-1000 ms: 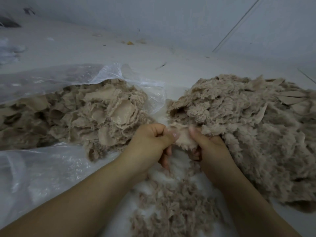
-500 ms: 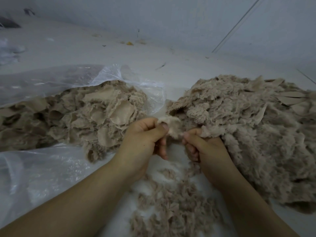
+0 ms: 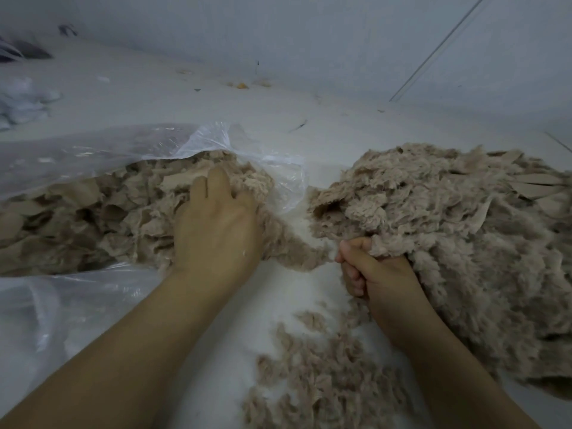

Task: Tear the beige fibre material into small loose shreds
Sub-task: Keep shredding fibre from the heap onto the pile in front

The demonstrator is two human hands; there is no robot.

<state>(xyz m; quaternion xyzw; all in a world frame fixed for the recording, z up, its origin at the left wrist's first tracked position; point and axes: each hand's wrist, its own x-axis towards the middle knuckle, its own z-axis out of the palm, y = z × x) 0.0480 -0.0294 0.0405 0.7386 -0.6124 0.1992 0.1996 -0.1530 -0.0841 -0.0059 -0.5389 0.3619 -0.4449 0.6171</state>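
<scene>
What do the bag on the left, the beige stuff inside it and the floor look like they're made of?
Bag: thin clear plastic film, glossy; it wrinkles and shows glare streaks.
Beige stuff: looks like torn fabric, matte; flat smooth flaps mixed with fuzzy, frayed tufts. Fibre type can't be told.
Floor: hard, smooth, pale surface, dull sheen; material unclear.

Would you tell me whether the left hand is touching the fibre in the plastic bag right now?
Touching. The head view shows the left hand pressed into the bagged fibre, its fingertips sunk among the pieces inside the plastic bag.

Fibre (image 3: 448,230) matt, fluffy; bag (image 3: 93,150) glossy, probably plastic.
</scene>
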